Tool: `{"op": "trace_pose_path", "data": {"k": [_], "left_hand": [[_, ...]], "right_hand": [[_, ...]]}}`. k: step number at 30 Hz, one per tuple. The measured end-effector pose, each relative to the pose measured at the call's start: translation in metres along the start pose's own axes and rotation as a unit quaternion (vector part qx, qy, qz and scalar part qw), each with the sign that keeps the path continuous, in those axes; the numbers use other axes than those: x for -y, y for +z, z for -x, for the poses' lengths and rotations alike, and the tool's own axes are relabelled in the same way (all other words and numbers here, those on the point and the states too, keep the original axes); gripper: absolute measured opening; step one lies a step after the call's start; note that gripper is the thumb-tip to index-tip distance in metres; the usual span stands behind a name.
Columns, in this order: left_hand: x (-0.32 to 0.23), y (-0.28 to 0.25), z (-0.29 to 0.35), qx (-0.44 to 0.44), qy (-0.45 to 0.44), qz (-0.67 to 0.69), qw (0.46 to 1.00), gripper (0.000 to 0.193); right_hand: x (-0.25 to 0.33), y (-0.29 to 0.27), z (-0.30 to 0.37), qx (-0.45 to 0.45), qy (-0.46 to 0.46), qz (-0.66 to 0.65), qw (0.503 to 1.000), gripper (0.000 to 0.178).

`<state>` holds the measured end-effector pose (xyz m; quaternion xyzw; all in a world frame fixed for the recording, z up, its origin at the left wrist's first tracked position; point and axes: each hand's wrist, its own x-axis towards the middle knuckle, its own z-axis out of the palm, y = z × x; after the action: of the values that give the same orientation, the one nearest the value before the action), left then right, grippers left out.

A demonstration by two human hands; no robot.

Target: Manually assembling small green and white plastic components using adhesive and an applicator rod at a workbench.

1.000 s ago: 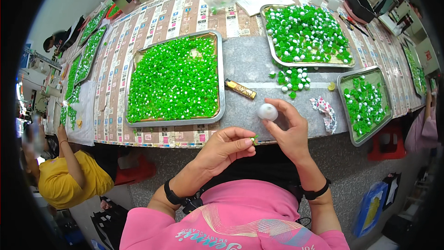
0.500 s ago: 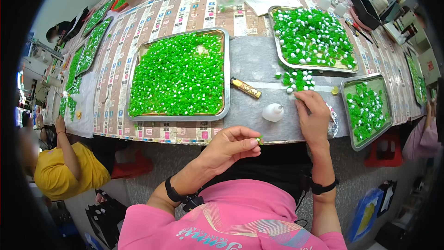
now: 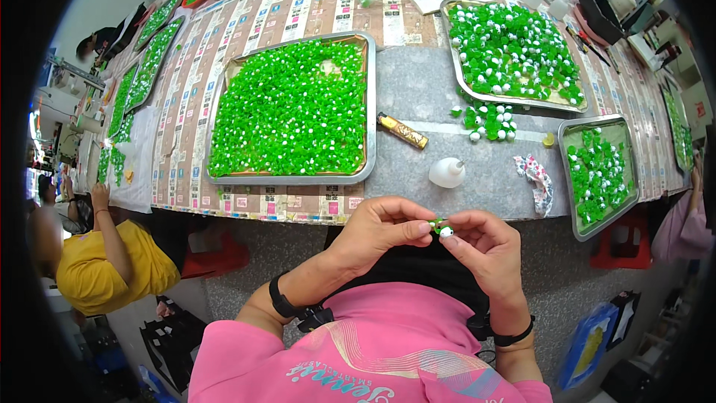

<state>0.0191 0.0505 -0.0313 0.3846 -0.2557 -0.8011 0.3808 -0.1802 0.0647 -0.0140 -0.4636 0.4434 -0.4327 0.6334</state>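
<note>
Over the table's near edge, my left hand [image 3: 380, 230] and my right hand [image 3: 485, 245] meet at the fingertips. My left thumb and index finger pinch a small green piece [image 3: 437, 224]. Against it, the right thumb and fingers pinch a green piece with a white ball [image 3: 446, 232]. The two touch or nearly touch; fingers partly hide them. Just beyond the hands stands a white squeeze bottle [image 3: 447, 172] with a thin tip. A small pile of green pieces with white balls [image 3: 488, 121] lies farther off on the grey mat [image 3: 418, 89].
A large tray of green pieces [image 3: 371, 112] is at left, a tray of white-balled pieces [image 3: 514, 104] at back right, and a smaller tray [image 3: 636, 172] at right. A yellow-black tube [image 3: 403, 131] and a crumpled patterned cloth [image 3: 535, 183] lie on the mat. A person in yellow [image 3: 119, 261] sits at left.
My right hand has come back from the pile toward my left hand, bringing a white-balled green piece. My left hand has shifted slightly right and still pinches its green piece.
</note>
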Motion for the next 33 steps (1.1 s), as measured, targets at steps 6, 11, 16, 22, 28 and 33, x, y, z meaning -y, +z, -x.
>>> {"op": "trace_pose_path", "data": {"k": [6, 11, 16, 22, 28, 33], "left_hand": [[0.001, 0.001, 0.0, 0.01, -0.001, -0.018, 1.0, 0.016], [0.0, 0.002, 0.0, 0.011, 0.0, -0.032, 0.999, 0.015], [0.001, 0.005, 0.0, 0.01, 0.043, -0.086, 0.995, 0.013], [0.004, 0.005, -0.001, 0.019, 0.058, -0.104, 0.993, 0.012], [0.001, 0.007, -0.001, 0.03, 0.079, -0.12, 0.989, 0.01], [-0.005, 0.004, -0.006, 0.062, 0.054, -0.133, 0.988, 0.01]], "right_hand": [[-0.002, 0.0, 0.0, -0.016, -0.011, 0.034, 0.999, 0.021], [-0.001, 0.0, 0.001, -0.024, -0.03, 0.077, 0.996, 0.018], [-0.002, -0.001, 0.002, -0.036, -0.04, 0.122, 0.991, 0.018], [-0.009, 0.004, 0.006, -0.071, -0.056, 0.112, 0.99, 0.013], [-0.011, 0.002, 0.005, -0.077, -0.099, 0.12, 0.985, 0.016], [-0.01, -0.002, 0.005, -0.065, -0.113, 0.154, 0.979, 0.024]]}}
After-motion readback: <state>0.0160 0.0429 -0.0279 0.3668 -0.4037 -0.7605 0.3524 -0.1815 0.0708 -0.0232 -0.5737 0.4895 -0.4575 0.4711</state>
